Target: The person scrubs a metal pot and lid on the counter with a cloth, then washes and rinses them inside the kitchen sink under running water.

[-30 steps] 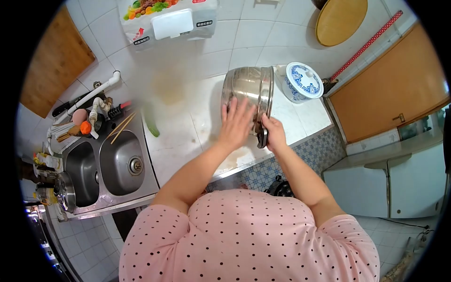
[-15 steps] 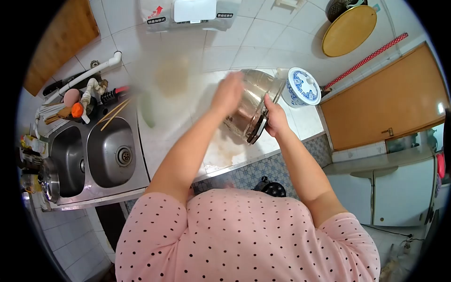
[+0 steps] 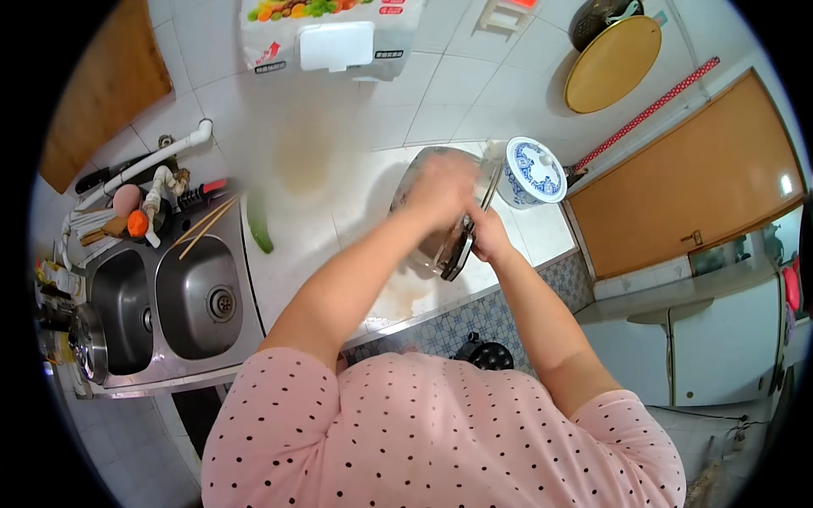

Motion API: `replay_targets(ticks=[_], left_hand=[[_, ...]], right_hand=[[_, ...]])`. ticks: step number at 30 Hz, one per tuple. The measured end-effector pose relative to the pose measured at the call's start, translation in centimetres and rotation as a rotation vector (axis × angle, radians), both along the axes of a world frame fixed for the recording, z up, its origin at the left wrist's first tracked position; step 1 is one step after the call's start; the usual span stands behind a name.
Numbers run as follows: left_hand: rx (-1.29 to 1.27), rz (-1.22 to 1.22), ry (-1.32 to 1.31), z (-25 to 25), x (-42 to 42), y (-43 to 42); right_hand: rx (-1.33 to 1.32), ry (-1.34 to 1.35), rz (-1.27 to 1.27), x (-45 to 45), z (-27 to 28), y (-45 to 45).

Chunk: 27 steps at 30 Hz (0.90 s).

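The pot [image 3: 430, 252] was pinched near its rim by the right hand [image 3: 489, 235]; beside that grip, it was partly hidden by the left hand [image 3: 445, 190], finger spread blurred beyond telling.

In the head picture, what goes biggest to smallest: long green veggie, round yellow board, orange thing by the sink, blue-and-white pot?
1. Round yellow board
2. Blue-and-white pot
3. Long green veggie
4. Orange thing

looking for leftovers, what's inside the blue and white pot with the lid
The inside of the blue-and-white pot can't be seen: its patterned lid covers the opening. Only the outer wall and the lid with its knob show.
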<state>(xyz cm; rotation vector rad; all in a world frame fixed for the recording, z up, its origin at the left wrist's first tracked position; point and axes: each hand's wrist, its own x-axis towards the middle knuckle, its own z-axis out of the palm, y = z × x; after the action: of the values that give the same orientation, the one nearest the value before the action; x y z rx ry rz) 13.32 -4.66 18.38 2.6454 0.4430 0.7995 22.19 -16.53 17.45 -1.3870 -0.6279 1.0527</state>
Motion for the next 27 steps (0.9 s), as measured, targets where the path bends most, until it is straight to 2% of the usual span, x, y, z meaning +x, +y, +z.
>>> replay_targets(ticks=[2, 5, 8, 9, 12, 13, 16, 18, 20, 26, 27], left_hand=[[-0.004, -0.113, -0.171, -1.1, 0.1, -0.9], [-0.599, 0.095, 0.059, -1.2, 0.1, 5.7], [-0.289, 0.096, -0.117, -2.9, 0.1, 2.8], [-0.061, -0.057, -0.145, -1.9, -1.3, 0.6], [-0.239, 0.037, -0.216, -3.6, -2.6, 1.6], [-0.714, 0.046, -0.351, -3.9, -2.6, 2.8], [-0.647, 0.122, -0.401, -5.0, -3.5, 1.0], [-0.306, 0.108, -0.283, -5.9, -5.1, -2.4], [-0.31, -0.005, -0.358, -6.8, -6.4, -3.2], [-1.045, 0.099, -0.363, -4.0, -2.8, 3.3], [-0.991, 0.092, -0.34, -4.0, -2.6, 3.3]], right_hand=[[-0.002, 0.017, -0.022, 0.3, -0.7, -0.4], [-0.183, 0.032, 0.104, 0.7, 1.6, -1.2], [-0.074, -0.029, 0.03, 0.0, 0.9, -1.3], [-0.039, -0.012, -0.045, 0.7, -1.1, -0.8], [-0.289, -0.072, 0.071, 2.6, 0.3, -1.2], [-0.098, 0.077, -0.04, 2.1, -0.6, -0.3], [-0.14, 0.04, -0.027, 3.2, -1.0, 0.0], [-0.139, 0.062, 0.009, 3.0, 0.4, -0.5], [-0.137, 0.067, 0.024, 2.8, 1.5, -0.8], [-0.209, 0.037, -0.009, 4.0, -0.5, 0.1], [-0.202, 0.038, 0.005, 4.5, -0.6, 0.2]])
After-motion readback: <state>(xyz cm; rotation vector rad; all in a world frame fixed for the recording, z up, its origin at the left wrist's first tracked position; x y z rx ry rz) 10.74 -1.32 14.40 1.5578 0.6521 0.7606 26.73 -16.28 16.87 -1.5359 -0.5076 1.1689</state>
